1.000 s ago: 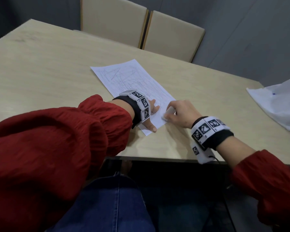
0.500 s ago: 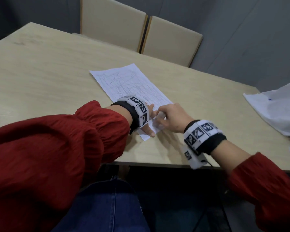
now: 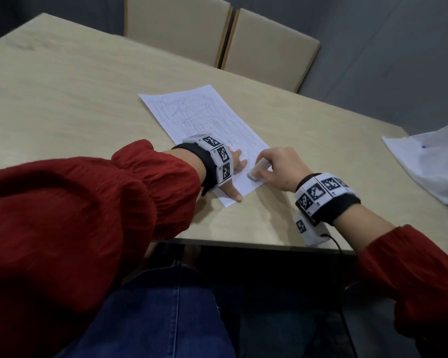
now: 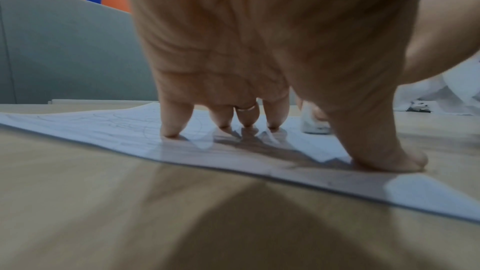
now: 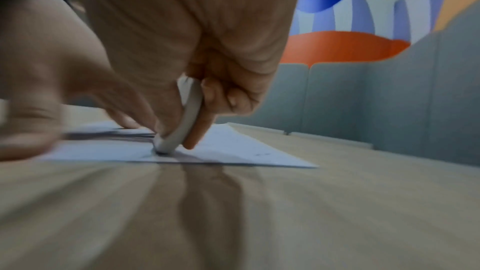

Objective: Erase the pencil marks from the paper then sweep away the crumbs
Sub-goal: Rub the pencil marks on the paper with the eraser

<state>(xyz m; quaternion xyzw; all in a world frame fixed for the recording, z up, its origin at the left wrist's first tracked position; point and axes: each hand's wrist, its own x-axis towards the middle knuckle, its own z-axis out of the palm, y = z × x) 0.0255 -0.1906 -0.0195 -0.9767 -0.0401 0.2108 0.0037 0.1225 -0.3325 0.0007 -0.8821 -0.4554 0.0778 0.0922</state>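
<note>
A white sheet of paper covered in grey pencil scribbles lies slanted on the wooden table. My left hand presses down on the paper's near corner with spread fingertips and thumb. My right hand pinches a white eraser between thumb and fingers. The eraser's tip touches the paper near its front edge, just right of my left hand. No crumbs are clear enough to make out.
Two beige chairs stand behind the table's far side. A white plastic bag lies on the table at the right. The table's near edge runs just below my wrists, with my lap under it.
My right hand with the eraser slid left towards my left hand, then back to the right. The left hand stayed pressed on the paper's corner.
</note>
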